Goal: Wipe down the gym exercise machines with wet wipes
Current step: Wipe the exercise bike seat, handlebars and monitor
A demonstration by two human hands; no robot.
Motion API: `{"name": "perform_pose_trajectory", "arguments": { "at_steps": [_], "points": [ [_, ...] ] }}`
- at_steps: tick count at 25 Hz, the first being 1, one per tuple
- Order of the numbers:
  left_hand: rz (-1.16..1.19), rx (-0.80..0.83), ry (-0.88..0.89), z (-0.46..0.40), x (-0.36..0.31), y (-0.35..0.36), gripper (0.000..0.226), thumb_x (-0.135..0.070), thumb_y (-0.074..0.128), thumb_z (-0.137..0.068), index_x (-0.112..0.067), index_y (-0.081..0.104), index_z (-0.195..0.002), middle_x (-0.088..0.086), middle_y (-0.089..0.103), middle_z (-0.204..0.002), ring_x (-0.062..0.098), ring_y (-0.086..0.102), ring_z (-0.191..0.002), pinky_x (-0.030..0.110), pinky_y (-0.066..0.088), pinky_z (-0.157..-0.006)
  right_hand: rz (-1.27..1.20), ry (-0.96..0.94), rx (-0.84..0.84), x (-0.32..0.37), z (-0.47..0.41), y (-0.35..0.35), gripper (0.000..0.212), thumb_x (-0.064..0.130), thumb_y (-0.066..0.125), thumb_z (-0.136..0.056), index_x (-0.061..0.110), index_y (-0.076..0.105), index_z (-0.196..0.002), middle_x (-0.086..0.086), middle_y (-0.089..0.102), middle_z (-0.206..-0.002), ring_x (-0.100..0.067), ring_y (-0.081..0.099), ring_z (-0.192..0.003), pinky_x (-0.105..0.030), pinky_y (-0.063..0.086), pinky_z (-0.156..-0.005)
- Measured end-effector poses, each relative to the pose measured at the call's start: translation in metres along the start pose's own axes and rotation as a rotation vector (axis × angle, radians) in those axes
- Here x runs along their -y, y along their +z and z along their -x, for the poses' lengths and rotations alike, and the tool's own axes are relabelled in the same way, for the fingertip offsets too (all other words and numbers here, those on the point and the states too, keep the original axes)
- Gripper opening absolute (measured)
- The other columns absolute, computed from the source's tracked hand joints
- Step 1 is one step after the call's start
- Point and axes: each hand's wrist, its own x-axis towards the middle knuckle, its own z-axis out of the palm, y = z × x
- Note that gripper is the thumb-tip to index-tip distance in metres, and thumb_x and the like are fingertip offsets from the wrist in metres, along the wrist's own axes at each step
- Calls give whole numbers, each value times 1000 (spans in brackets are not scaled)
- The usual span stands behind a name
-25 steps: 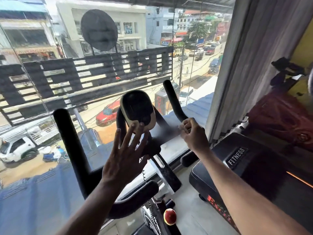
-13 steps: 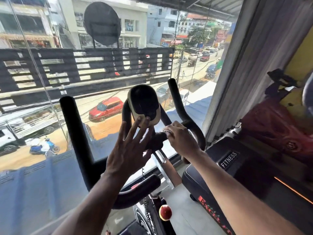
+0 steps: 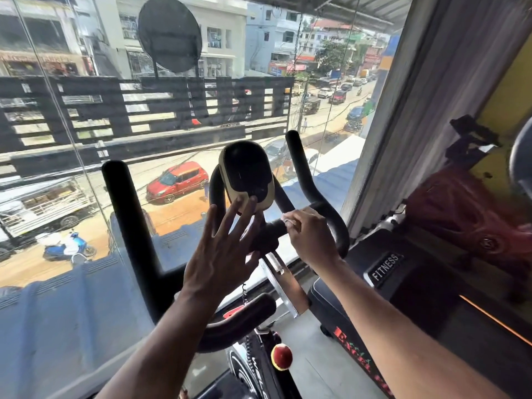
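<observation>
The handlebars in front of me are black. The console at mid-frame is black with a cream rim. A wipe shows white under my right hand. Lower centre, a red knob. At right, a black treadmill with white "FITNESS" lettering and red letters below.

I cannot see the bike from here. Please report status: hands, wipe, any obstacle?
Left hand open, fingers spread below console. Right hand pinches wet wipe on handlebar. No obstacle visible.
</observation>
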Motion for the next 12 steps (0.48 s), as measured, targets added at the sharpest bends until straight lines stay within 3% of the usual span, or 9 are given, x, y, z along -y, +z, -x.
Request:
{"name": "perform_pose_trajectory", "arguments": {
  "at_steps": [4,7,12],
  "points": [
    [-6,11,7,1,-1,0,77,-53,46,-103,-14,22,-165,14,-2,-174,35,1,-161,64,16,-122,-58,-106,108,11,10,4,24,19,53,-105,10,72,-115,0,54,-102,-16,64,-89,-37,58,-81],
    [-17,5,9,1,0,0,77,-54,45,-103,-13,23,-164,15,0,-174,36,2,-161,64,17,-122,46,-57,70,0,-9,-4,22,15,54,-103,9,74,-110,-3,58,-103,-22,66,-91,-39,58,-83],
    [-27,13,8,2,-1,-1,77,-53,44,-103,-13,21,-165,16,-2,-174,36,0,-161,64,18,-122,-12,-124,106,13,-1,7,21,19,56,-103,9,73,-110,-1,60,-101,-18,64,-92,-38,57,-83]
  ]
}}
